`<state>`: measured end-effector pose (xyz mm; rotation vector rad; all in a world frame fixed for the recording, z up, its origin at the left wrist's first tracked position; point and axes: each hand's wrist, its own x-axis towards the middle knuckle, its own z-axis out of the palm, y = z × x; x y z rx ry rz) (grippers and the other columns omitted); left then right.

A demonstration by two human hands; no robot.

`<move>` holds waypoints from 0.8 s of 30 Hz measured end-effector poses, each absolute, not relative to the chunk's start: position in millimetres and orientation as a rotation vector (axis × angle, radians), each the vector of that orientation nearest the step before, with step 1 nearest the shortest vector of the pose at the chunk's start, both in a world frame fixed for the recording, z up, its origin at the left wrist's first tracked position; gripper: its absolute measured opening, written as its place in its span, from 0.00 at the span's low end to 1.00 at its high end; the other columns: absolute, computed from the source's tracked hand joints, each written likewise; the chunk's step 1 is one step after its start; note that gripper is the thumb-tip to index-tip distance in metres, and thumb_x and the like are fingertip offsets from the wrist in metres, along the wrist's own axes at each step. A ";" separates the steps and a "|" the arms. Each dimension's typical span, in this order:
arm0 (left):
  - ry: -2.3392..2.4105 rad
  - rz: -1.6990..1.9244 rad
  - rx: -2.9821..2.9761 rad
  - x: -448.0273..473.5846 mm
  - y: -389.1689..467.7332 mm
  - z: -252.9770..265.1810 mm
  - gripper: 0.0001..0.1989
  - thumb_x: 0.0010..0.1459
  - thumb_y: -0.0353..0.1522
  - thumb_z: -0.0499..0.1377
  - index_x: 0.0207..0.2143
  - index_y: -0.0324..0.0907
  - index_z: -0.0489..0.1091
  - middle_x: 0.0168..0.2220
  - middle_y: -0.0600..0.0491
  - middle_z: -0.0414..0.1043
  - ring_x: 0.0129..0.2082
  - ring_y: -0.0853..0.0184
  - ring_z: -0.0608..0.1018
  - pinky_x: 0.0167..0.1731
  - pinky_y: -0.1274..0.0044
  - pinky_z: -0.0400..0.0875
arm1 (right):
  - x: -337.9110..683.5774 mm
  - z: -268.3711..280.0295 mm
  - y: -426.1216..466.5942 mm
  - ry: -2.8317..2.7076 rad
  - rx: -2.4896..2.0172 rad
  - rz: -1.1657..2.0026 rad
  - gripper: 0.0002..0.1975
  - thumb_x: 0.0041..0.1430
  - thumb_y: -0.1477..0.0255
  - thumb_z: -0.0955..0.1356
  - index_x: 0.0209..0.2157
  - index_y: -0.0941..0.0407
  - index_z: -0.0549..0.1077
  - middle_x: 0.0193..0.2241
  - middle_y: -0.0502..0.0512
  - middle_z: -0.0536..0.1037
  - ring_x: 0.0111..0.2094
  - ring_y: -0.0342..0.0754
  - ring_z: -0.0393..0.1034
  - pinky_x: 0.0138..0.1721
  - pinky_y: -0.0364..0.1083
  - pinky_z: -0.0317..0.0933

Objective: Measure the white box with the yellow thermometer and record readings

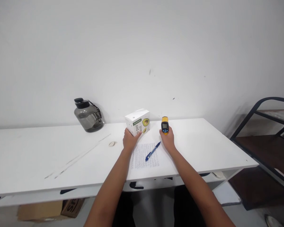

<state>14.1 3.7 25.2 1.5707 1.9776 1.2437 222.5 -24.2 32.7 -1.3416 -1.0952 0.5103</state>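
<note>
Hands are stretched forward over a long white bench (203, 148) set against a plain white wall. The left hand (129, 139) is laid against the near face of a small white cardboard box printed with avocado halves (138, 121), its fingers pressed to the box's front and lower edge; whether the box is truly gripped or only touched cannot be told. The box stands on the bench near its far edge, a little left of centre. The right hand (167, 139) is wrapped around the handle of a yellow and black handheld infrared thermometer (165, 124), fingers clenched on it, with the small blue display turned toward the camera. The thermometer is held upright just above or on the bench surface, just right of the box and apart from it.

Between the two forearms, a sheet of clear bubble wrap (144, 156) is spread flat near the bench's front edge, and a blue pen (152, 151) is laid slantwise across it. A small pale rounded object (112, 143) is seen left of the left hand. Farther left, by the wall, a smoky grey plastic water jug with a black cap (88, 114) is standing.
</note>
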 end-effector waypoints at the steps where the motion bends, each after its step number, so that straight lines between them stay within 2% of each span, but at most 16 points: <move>1: 1.982 1.240 1.570 14.4 3.5 25.7 0.36 0.43 0.53 0.63 0.49 0.47 0.53 0.50 0.45 0.67 0.48 0.53 0.73 0.39 0.66 0.67 | 222.5 33.1 -24.3 -1.088 -1.343 0.525 0.23 0.48 0.60 0.66 0.45 0.56 0.68 0.38 0.56 0.73 0.37 0.51 0.67 0.39 0.48 0.60; 7: 1.990 1.230 1.574 15.4 3.2 25.8 0.36 0.44 0.52 0.63 0.49 0.46 0.53 0.50 0.45 0.67 0.48 0.54 0.73 0.39 0.67 0.67 | 222.9 38.3 -26.2 -1.020 -1.244 0.712 0.26 0.43 0.64 0.68 0.46 0.57 0.65 0.39 0.55 0.72 0.37 0.49 0.66 0.40 0.47 0.61; 11: 2.015 1.218 1.571 15.3 3.6 24.4 0.36 0.43 0.53 0.62 0.49 0.47 0.53 0.49 0.47 0.68 0.47 0.56 0.73 0.38 0.69 0.67 | 224.4 38.5 -25.8 -1.058 -1.221 0.790 0.28 0.44 0.66 0.67 0.49 0.57 0.63 0.40 0.55 0.71 0.38 0.48 0.67 0.41 0.47 0.61; 16: 2.017 1.198 1.585 15.1 3.4 23.8 0.36 0.44 0.53 0.62 0.50 0.47 0.53 0.50 0.48 0.67 0.48 0.58 0.73 0.39 0.71 0.67 | 235.8 36.7 -22.6 -1.147 -1.468 0.565 0.33 0.47 0.65 0.67 0.55 0.54 0.54 0.51 0.59 0.68 0.43 0.51 0.68 0.42 0.47 0.60; 21: 2.034 1.170 1.585 14.6 4.0 23.3 0.37 0.45 0.53 0.61 0.51 0.47 0.52 0.51 0.47 0.67 0.49 0.57 0.73 0.40 0.70 0.67 | 249.2 36.7 -20.7 -1.422 -1.835 0.346 0.23 0.55 0.63 0.66 0.52 0.52 0.59 0.46 0.57 0.73 0.42 0.53 0.70 0.39 0.48 0.58; 24: 2.024 1.176 1.588 14.3 4.5 22.8 0.37 0.45 0.53 0.61 0.51 0.47 0.51 0.51 0.48 0.67 0.49 0.57 0.72 0.40 0.70 0.67 | 251.0 34.2 -19.5 -1.576 -1.977 0.225 0.23 0.56 0.64 0.66 0.52 0.54 0.61 0.48 0.59 0.72 0.44 0.54 0.69 0.41 0.49 0.56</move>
